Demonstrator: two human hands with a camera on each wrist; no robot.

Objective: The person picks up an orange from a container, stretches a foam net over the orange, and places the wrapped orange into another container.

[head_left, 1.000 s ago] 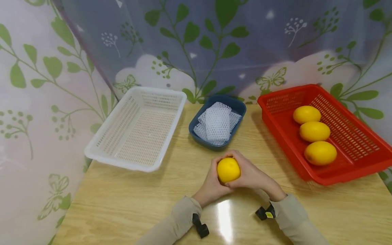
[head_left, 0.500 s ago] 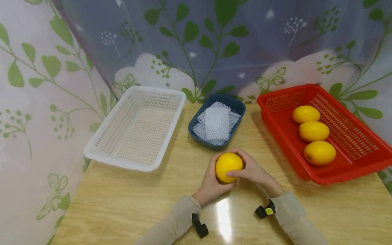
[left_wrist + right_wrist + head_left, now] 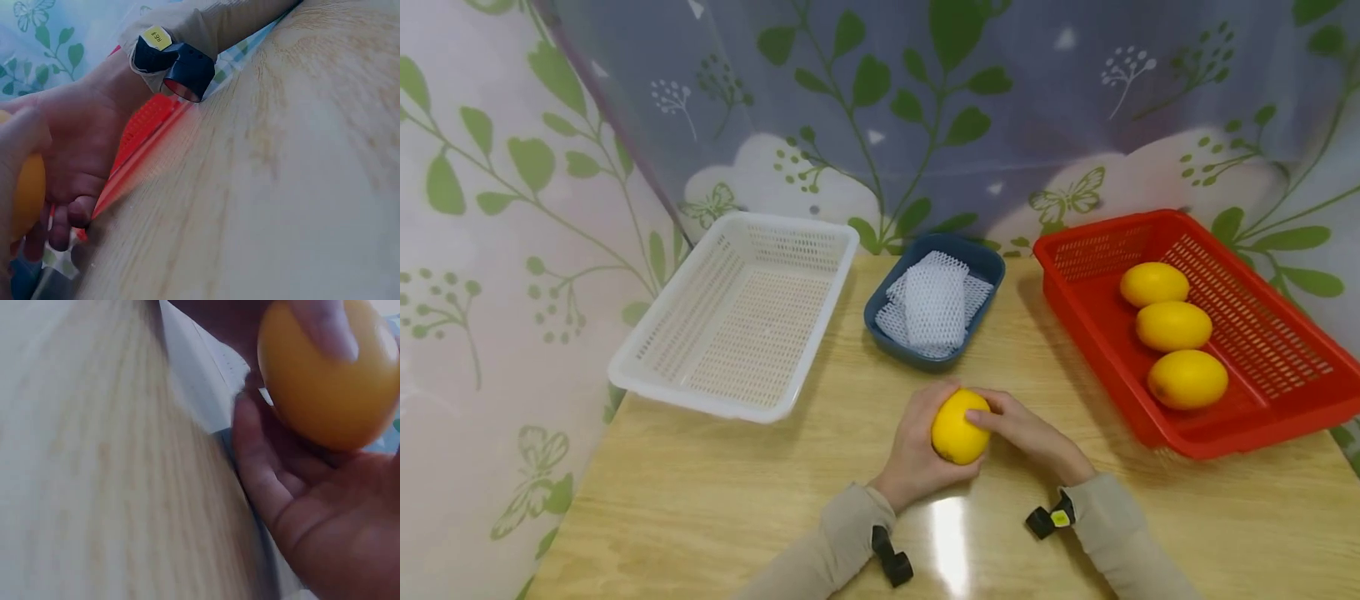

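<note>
A yellow lemon (image 3: 960, 427) is held between both hands over the front middle of the table (image 3: 715, 492). My left hand (image 3: 917, 450) grips it from the left side, its fingers largely hidden behind the fruit. My right hand (image 3: 1026, 429) holds its right side, thumb laid across the lemon's upper surface and the other fingers behind. Close by, the lemon (image 3: 328, 381) fills the upper right of the right wrist view. From the left wrist view, the lemon (image 3: 28, 194) is partly covered by a thumb, and the right hand (image 3: 78, 137) shows its palm.
A blue tray (image 3: 880, 333) with white foam net sleeves (image 3: 935, 304) stands just beyond the hands. To the left is a white perforated basket (image 3: 775, 408). The red basket (image 3: 1097, 367) at right holds three lemons (image 3: 1172, 325). Patterned cloth hangs behind.
The lemon has turned in the hands, and its small brown end now faces the near side. My right hand has shifted its hold, its thumb moving from below onto the top of the fruit.
</note>
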